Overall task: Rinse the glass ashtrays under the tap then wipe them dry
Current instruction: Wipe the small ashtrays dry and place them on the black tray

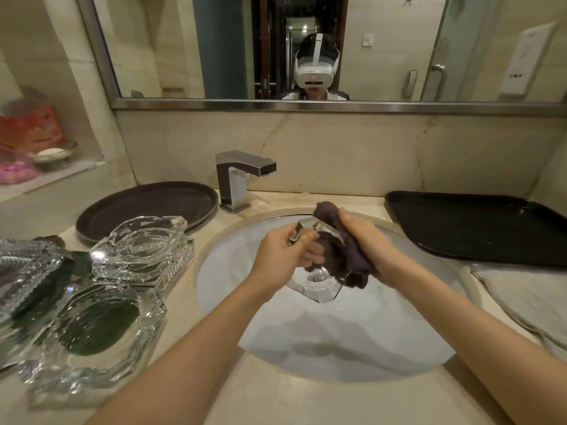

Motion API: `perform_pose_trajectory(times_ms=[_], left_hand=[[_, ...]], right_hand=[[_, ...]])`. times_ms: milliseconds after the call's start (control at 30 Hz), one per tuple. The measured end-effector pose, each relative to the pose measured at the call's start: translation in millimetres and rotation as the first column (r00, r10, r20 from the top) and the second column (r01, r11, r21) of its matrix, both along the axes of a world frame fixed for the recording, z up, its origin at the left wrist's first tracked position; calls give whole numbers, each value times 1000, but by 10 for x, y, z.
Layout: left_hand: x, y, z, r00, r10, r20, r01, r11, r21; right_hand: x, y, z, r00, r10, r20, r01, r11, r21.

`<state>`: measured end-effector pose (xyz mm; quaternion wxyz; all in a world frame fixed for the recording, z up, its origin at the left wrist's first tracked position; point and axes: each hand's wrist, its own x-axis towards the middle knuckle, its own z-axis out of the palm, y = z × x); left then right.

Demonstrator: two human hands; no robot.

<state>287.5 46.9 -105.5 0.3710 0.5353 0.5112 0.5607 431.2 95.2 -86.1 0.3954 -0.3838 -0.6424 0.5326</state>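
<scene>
Over the white sink basin (233, 265) I hold one clear glass ashtray (316, 285) tilted on edge. My left hand (283, 250) grips its upper rim. My right hand (366, 240) grips a dark brown cloth (340, 256) that is pressed against the ashtray and covers part of it. Several more glass ashtrays stand on the counter at the left: one nearer the tap (144, 250), one at the front (95, 335) and one at the far left edge (21, 271). The chrome tap (236, 179) stands behind the basin with no water running.
A round dark tray (147, 207) lies on the counter left of the tap. A black rectangular tray (478, 225) sits at the right, with a pale towel (524, 305) in front of it. A mirror (306, 47) spans the wall behind.
</scene>
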Motion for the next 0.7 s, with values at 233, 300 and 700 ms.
perform_pose_trajectory(times_ms=[233, 300, 700], left_hand=[[169, 57, 122, 840, -39, 542, 71, 997, -39], [216, 53, 97, 827, -22, 561, 50, 998, -34], [140, 107, 93, 839, 178, 514, -186, 982, -37]], right_hand=[[-162, -172, -17, 782, -88, -617, -330, 782, -530], [-215, -214, -25, 759, -97, -644, -355, 767, -534], [-220, -339, 46, 679, -17, -734, -429, 803, -415]])
